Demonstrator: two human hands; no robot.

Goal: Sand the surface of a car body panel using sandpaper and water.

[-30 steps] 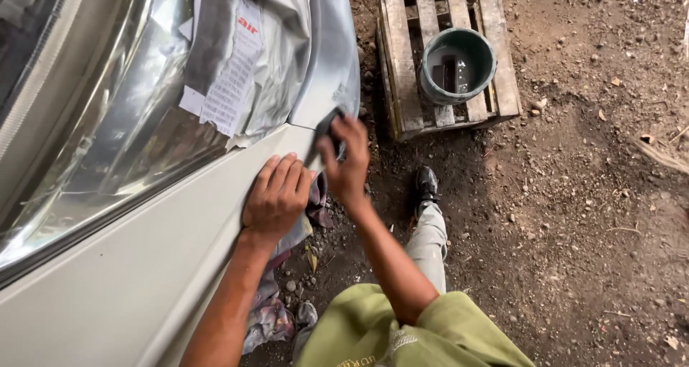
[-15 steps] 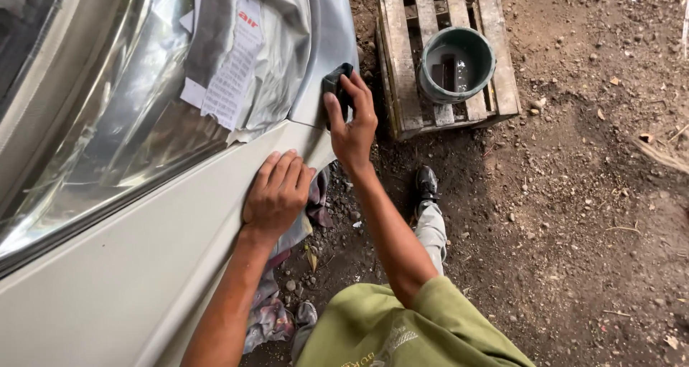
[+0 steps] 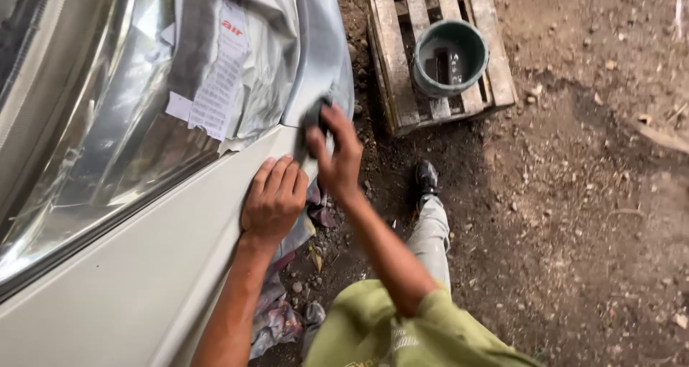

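Head view: wooden pallet (image 3: 393, 73) bearing green bucket (image 3: 451, 57) stands beside car panel (image 3: 136, 266).

Both forearms bare from wrist to elbow; left hand (image 3: 273, 198) and right hand (image 3: 337, 159) ungloved, with no rings, watch or wristband visible. Olive-green short-sleeved shirt (image 3: 402, 335) below the right hand, down the arm at the shoulder, loosely creased, with a small pale printed marking on the chest, too blurred to make out. Light grey trouser leg (image 3: 430, 238) just right of the right forearm, ending in a black shoe (image 3: 426, 178) with a glossy toe, level with the hands.
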